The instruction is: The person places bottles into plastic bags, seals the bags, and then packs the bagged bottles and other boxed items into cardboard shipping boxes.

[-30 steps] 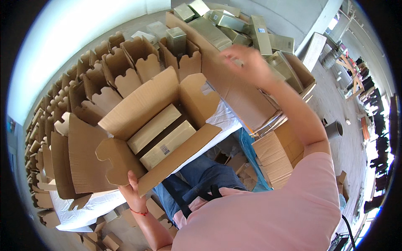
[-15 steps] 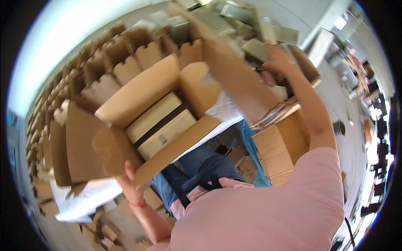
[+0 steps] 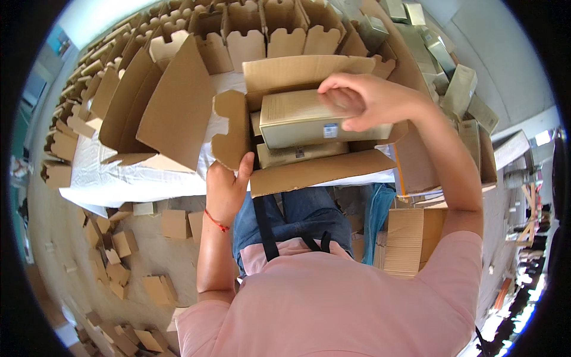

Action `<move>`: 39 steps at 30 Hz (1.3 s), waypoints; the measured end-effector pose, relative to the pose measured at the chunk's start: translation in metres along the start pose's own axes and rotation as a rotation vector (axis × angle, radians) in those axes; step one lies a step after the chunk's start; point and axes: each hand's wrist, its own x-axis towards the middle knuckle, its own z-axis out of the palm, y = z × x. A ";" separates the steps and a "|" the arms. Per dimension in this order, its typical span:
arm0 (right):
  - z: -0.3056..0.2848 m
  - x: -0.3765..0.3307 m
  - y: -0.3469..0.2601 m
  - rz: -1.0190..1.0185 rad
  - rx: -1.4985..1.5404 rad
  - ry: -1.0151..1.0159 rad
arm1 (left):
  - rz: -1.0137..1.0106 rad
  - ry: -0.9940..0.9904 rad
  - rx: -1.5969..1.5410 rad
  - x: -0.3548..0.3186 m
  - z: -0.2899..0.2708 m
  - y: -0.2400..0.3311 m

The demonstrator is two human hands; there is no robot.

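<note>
An open brown cardboard carton (image 3: 321,168) lies in front of me on the table, its flaps standing outward. My left hand (image 3: 229,181) grips its near left corner, thumb up beside the notched flap. A long gold box (image 3: 291,134) with a small blue-and-white label is in my right hand (image 3: 372,104), fingers over its top and thumb on the near side. It sits slightly tilted over the carton's opening. Under it, another gold box (image 3: 303,153) shows inside the carton, partly hidden.
Rows of open cartons (image 3: 247,44) with notched flaps fill the table's far side and left. A large carton (image 3: 410,65) at the right holds a heap of gold boxes (image 3: 461,86). White sheeting (image 3: 143,190) covers the table. Cardboard pieces (image 3: 160,288) litter the floor at left.
My right hand has come from the heap at the right to the open carton, bringing a gold box. My left hand stays at the carton's near left corner. The view has turned.
</note>
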 end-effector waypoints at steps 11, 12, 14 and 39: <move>0.058 0.038 0.030 -0.222 -0.777 0.312 | 0.034 0.002 0.084 0.021 -0.003 -0.004; 0.060 0.038 0.032 -0.243 -0.781 0.306 | 0.025 -0.004 0.090 0.020 -0.002 -0.005; 0.061 0.042 0.036 -0.199 -0.823 0.291 | 0.018 -0.006 0.090 0.020 -0.002 -0.005; 0.059 0.054 0.035 -0.282 -0.582 0.398 | 0.033 0.042 0.092 0.012 -0.002 -0.003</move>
